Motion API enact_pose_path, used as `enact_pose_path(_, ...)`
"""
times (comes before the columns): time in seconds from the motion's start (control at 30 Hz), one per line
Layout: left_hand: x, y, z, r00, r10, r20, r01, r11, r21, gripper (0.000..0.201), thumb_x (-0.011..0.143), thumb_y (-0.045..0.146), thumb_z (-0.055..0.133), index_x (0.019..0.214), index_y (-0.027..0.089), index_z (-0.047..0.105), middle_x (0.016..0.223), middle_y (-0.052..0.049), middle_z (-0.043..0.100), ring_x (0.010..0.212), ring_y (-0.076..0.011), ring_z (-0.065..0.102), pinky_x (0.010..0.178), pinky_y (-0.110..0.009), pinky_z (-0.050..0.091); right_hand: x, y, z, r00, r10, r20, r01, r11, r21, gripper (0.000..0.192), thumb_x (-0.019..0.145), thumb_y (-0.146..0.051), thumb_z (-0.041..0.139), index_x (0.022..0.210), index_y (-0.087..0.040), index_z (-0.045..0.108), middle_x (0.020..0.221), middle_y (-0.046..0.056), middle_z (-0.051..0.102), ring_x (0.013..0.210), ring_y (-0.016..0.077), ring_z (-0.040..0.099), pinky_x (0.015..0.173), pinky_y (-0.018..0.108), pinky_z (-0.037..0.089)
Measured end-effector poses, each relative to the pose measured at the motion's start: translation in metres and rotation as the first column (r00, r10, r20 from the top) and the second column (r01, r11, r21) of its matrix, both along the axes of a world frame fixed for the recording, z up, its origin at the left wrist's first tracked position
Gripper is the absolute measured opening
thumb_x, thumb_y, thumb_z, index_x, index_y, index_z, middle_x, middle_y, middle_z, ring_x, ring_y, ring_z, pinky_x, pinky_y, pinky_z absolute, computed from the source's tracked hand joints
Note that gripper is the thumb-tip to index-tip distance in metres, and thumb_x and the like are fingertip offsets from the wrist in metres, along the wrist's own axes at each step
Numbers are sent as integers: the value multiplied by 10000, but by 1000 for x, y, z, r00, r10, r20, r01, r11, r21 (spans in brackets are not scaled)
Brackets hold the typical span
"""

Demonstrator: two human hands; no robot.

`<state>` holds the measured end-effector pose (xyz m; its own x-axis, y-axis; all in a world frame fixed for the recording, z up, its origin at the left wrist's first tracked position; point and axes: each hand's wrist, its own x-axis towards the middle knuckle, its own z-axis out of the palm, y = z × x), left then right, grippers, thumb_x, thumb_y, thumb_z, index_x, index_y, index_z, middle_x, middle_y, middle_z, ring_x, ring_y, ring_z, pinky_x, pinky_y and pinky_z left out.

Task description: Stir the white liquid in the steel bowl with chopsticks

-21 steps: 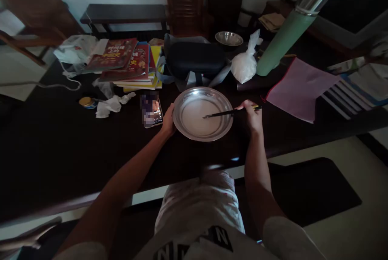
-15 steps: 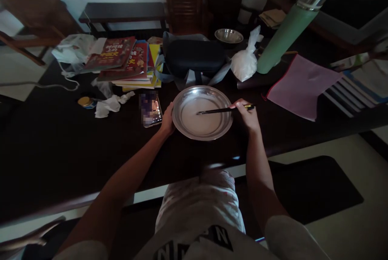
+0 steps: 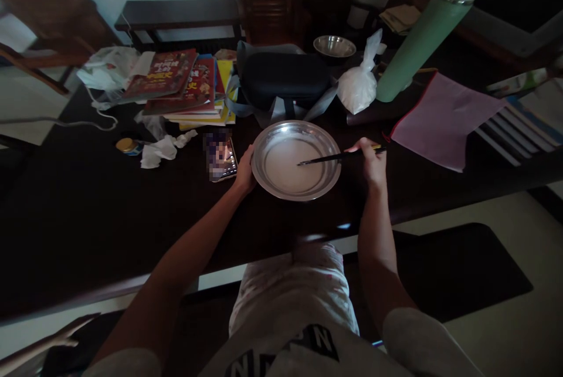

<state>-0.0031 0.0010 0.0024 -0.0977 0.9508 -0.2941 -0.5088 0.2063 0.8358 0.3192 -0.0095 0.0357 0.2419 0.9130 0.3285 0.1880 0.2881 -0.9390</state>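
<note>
A round steel plate (image 3: 266, 180) with pale white liquid in it sits on the dark table (image 3: 88, 213) in front of me. My left hand (image 3: 245, 170) grips the plate's left rim. My right hand (image 3: 370, 161) is closed on a pair of dark chopsticks (image 3: 334, 158). Their tips reach left over the rim into the white liquid near the plate's middle.
A phone (image 3: 221, 156) lies just left of the plate, with crumpled tissue (image 3: 163, 149) and a small jar (image 3: 125, 145) farther left. Behind are stacked books (image 3: 185, 88), a black case (image 3: 284, 79), a white bag (image 3: 358, 87), a green flask (image 3: 422, 31), a small steel bowl (image 3: 334, 46) and a pink folder (image 3: 444, 119).
The chopstick tips swept left inside the plate, then back toward the right. My right hand moved with them. My left hand stayed on the rim.
</note>
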Motion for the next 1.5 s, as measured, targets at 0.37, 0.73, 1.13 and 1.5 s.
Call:
enact_pose_path(0.37,1,1,1,999,34,-11,-34,999,-15,315,906,512,740,897,199,783,903,-43,823,1029,-268,772,985,-377,613,0,0,0,1000,25,7,-25,1000,-8,523,865,-759,694,648,-286,750,648,-2,736,714,212,702,850,399,563)
enact_pose_path(0.73,0,0,1,1000,11,-18,-10,999,35,338,875,533,755,925,200,784,936,-63,818,1101,-300,758,1012,-397,598,-2,-1,2,999,45,-6,-45,999,-12,519,845,-760,721,642,-285,769,648,-5,745,705,200,697,824,380,563)
enact_pose_path(1.13,-1,1,-1,999,35,-23,-34,999,8,344,846,536,784,920,200,772,895,-60,805,1037,-288,764,968,-389,607,-4,-3,6,987,156,41,-153,986,-62,538,808,-804,725,644,-293,770,690,4,767,745,225,733,849,416,588)
enact_pose_path(1.5,1,-2,6,999,15,-35,-14,1000,25,337,869,538,768,910,204,781,968,-53,828,1108,-294,759,1018,-385,602,-2,-2,5,991,120,63,-116,992,-53,541,813,-808,713,656,-293,763,690,11,756,748,232,715,852,424,576)
